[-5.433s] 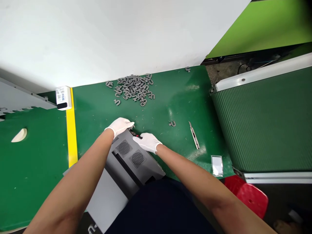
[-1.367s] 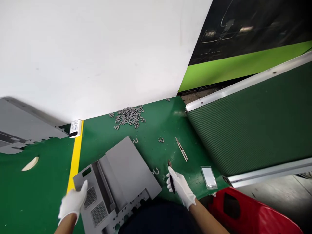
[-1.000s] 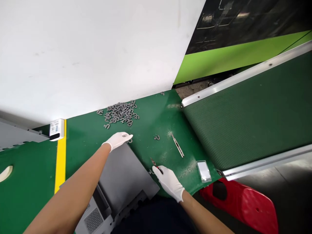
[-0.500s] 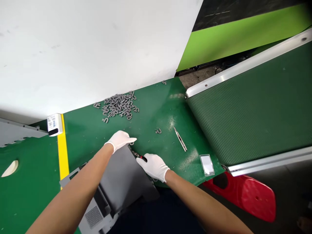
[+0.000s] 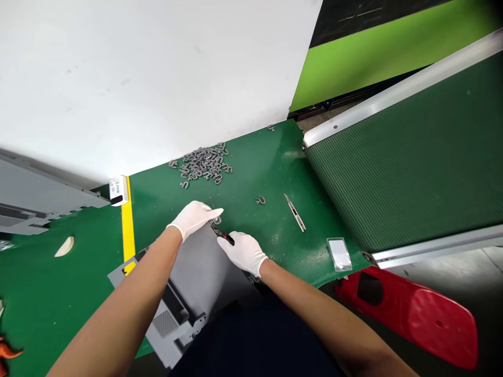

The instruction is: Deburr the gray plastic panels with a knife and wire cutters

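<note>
My left hand [image 5: 193, 218], in a white glove, is closed at the far corner of a large grey plastic housing [image 5: 200, 262]. Thumb and forefinger pinch a small grey U-shaped clip [image 5: 217, 220] there. My gloved right hand [image 5: 244, 252] is wrapped round a pair of side cutters [image 5: 223, 235] with black and red handles. Their jaws point left and meet the clip beside my left fingertips; whether they are closed on it I cannot tell. The housing's near end is partly hidden by my left forearm and dark clothing.
A pile of grey clips [image 5: 205, 163] lies by the white wall. One clip [image 5: 260, 200], a utility knife [image 5: 294, 212] and a clear-sleeved card [image 5: 339, 254] are on the green tabletop [image 5: 251, 167]. A conveyor [image 5: 412, 157] adjoins at right, above a red stool [image 5: 436, 319].
The cutters' jaws have moved up from the housing's edge to the clip at my left fingertips. My view has shifted, showing more of the table's left side.
</note>
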Demonstrator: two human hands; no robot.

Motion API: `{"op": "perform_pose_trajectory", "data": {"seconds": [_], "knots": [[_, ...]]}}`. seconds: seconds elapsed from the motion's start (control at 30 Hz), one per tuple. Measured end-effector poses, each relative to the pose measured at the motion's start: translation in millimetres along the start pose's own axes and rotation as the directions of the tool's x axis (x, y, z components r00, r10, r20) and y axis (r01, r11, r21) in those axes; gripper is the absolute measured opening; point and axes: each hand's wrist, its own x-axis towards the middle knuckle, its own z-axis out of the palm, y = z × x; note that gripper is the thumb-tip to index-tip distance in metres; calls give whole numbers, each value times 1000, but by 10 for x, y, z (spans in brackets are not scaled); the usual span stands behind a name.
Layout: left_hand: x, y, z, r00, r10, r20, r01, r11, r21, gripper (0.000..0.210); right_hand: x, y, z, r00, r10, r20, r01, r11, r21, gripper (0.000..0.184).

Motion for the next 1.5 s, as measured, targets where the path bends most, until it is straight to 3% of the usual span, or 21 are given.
{"op": "perform_pose_trajectory", "data": {"seconds": [0.27, 0.57, 0.7, 0.9, 1.17, 1.5], "knots": [[-230, 42, -19, 998, 28, -60, -27, 999, 20, 51, -133, -37, -28, 993, -95, -70, 93, 995, -35, 50], [-372, 80, -46, 993, 59, -100, -55, 998, 43, 52, -213, -64, -51, 989, -133, -60, 132, 991, -20, 51], [-405, 100, -48, 993, 56, -105, -53, 998, 32, 50, -230, -124, -50, 989, -115, -92, 106, 990, -95, 53], [-425, 105, -54, 996, 33, -88, -32, 999, 9, 50, -229, -175, -21, 977, -137, -163, 103, 974, -204, 55], [-369, 84, -62, 998, 8, -59, -9, 1000, -12, 48, -152, -167, 74, 980, -132, -150, 87, 956, -279, 59], [-345, 36, -76, 998, 28, -52, -30, 999, -30, 50, -147, -209, -1, 985, -93, -144, 64, 979, -195, 59]]}}
